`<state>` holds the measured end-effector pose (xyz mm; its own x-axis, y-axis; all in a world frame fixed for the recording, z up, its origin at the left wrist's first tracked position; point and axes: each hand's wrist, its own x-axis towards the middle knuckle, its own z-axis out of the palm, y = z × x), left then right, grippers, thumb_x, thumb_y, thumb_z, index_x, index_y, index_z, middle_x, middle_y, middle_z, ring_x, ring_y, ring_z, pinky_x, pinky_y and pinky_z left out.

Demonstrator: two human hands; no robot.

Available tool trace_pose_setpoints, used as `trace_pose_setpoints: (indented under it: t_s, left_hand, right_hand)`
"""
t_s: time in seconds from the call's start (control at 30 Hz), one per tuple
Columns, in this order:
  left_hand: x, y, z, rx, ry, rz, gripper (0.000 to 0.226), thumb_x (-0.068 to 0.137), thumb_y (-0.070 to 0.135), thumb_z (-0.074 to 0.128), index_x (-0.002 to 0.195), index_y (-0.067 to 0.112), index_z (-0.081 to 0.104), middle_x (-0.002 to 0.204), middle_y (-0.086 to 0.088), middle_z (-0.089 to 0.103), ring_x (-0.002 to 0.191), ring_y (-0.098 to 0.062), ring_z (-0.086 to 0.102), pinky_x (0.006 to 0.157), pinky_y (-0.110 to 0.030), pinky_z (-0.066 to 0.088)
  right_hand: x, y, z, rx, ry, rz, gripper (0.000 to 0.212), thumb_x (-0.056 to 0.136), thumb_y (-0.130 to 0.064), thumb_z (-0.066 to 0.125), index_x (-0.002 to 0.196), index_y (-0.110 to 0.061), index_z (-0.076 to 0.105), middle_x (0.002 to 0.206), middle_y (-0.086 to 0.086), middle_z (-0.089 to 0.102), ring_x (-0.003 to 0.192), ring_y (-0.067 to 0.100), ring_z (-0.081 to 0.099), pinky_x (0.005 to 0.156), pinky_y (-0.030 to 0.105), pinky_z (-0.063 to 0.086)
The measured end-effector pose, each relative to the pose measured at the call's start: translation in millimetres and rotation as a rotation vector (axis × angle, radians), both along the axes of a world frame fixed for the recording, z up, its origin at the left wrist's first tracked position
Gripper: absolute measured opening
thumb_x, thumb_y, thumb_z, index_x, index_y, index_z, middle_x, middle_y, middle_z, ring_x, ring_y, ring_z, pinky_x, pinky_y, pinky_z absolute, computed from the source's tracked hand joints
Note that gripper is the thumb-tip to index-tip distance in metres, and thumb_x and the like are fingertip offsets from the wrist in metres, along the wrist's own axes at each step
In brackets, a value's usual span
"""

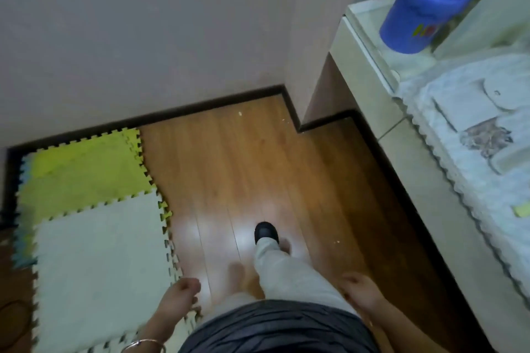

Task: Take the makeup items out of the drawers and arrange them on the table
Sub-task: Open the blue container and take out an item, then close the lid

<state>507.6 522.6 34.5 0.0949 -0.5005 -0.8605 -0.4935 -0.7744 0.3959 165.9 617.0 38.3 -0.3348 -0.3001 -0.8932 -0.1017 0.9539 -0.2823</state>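
I look down at the floor while standing. My left hand [180, 295] hangs at my side near the bottom of the view, fingers loosely curled with nothing in them, a bangle on the wrist. My right hand [360, 291] hangs on the other side, also holding nothing, fingers loosely bent. The white dressing table [401, 157] runs along the right edge, its top covered by a lace cloth [464, 129] under glass. No drawers and no makeup items show in this view.
A blue lidded cup [421, 6] stands at the far end of the table top. Foam puzzle mats [91, 209] in green and white lie on the wooden floor [235, 169] at left. One foot in a dark slipper [265, 233] steps forward. A wall stands ahead.
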Motion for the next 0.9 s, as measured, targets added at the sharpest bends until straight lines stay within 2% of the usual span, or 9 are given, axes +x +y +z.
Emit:
trace_pose_setpoints:
  t_s: [0.03,0.1,0.17,0.33,0.47,0.53,0.73,0.8,0.9]
  left_hand:
    - [-6.5,-22.8,4.6,-0.02,0.003,-0.014,0.02,0.088,0.007,0.049,0.071,0.015,0.047,0.081,-0.01,0.046,0.068,-0.019,0.045,0.057,-0.027,0.035]
    - [-19.4,-69.8,14.2,-0.086,0.006,-0.036,0.014,0.089,0.01,0.049,0.075,0.013,0.049,0.083,-0.009,0.05,0.076,-0.021,0.051,0.063,-0.028,0.038]
    - [-29.3,-113.0,23.1,-0.157,0.013,-0.034,0.008,0.09,0.012,0.05,0.082,0.01,0.055,0.089,-0.009,0.055,0.083,-0.024,0.055,0.071,-0.033,0.04]
    - [-42.7,-202.6,27.6,-0.2,-0.01,-0.029,0.018,0.09,0.015,0.054,0.101,0.002,0.06,0.099,-0.014,0.062,0.084,-0.026,0.06,0.074,-0.032,0.041]
    - [-46.3,-272.5,9.0,-0.138,-0.018,-0.097,0.019,0.089,0.01,0.056,0.103,-0.001,0.061,0.094,-0.016,0.061,0.078,-0.025,0.058,0.067,-0.031,0.04]
    - [-47.9,-316.7,-4.7,-0.107,-0.034,-0.158,0.022,0.089,0.01,0.055,0.106,-0.001,0.059,0.095,-0.015,0.06,0.08,-0.026,0.057,0.065,-0.03,0.039]
    - [-65.3,-475.4,-16.8,-0.078,-0.019,-0.407,0.017,0.091,0.005,0.049,0.102,-0.002,0.059,0.093,-0.015,0.057,0.084,-0.026,0.053,0.054,-0.026,0.034]
    - [-82.4,-519.4,-13.0,-0.108,-0.014,-0.455,0.015,0.092,0.003,0.046,0.091,-0.002,0.06,0.086,-0.014,0.056,0.086,-0.027,0.05,0.05,-0.021,0.034]
    - [-115.0,-565.6,-5.7,-0.112,0.023,-0.586,0.015,0.093,0.006,0.045,0.084,0.006,0.057,0.09,-0.012,0.053,0.089,-0.025,0.049,0.061,-0.025,0.034]
  right_hand:
    - [-7.9,-24.9,3.0,-0.009,-0.01,0.029,0.034,0.092,-0.008,0.051,0.123,0.008,0.05,0.124,0.023,0.057,0.108,0.033,0.056,0.078,0.02,0.05]
    - [-21.7,-77.9,12.5,-0.046,-0.018,0.094,0.032,0.094,-0.011,0.048,0.123,0.003,0.051,0.123,0.023,0.057,0.113,0.034,0.055,0.095,0.032,0.048]
    - [-31.6,-128.9,22.2,-0.097,0.0,0.081,0.033,0.094,-0.013,0.047,0.125,-0.002,0.05,0.124,0.022,0.057,0.113,0.034,0.055,0.101,0.042,0.044]
    - [-44.3,-225.2,34.5,-0.242,0.057,0.01,0.03,0.091,-0.006,0.05,0.12,0.0,0.053,0.13,0.019,0.054,0.12,0.032,0.05,0.108,0.043,0.038]
    - [-49.7,-262.1,28.9,-0.219,0.088,-0.044,0.028,0.092,-0.007,0.051,0.118,0.003,0.054,0.123,0.024,0.057,0.115,0.035,0.054,0.102,0.043,0.042]
    - [-46.3,-273.0,26.3,-0.168,0.099,-0.129,0.027,0.092,-0.011,0.052,0.116,0.002,0.056,0.11,0.025,0.061,0.101,0.036,0.058,0.09,0.045,0.047]
    - [-7.4,-301.7,27.5,0.05,0.003,-0.428,0.022,0.094,-0.013,0.049,0.113,-0.005,0.052,0.089,0.009,0.052,0.065,0.014,0.047,0.055,0.022,0.037]
    - [2.1,-316.8,31.7,0.04,-0.031,-0.533,0.019,0.094,-0.013,0.047,0.113,-0.008,0.051,0.092,0.01,0.053,0.065,0.014,0.048,0.057,0.022,0.037]
    - [11.7,-334.8,37.8,-0.019,-0.034,-0.672,0.027,0.094,-0.015,0.047,0.119,-0.006,0.051,0.109,0.015,0.056,0.08,0.019,0.054,0.077,0.031,0.042]
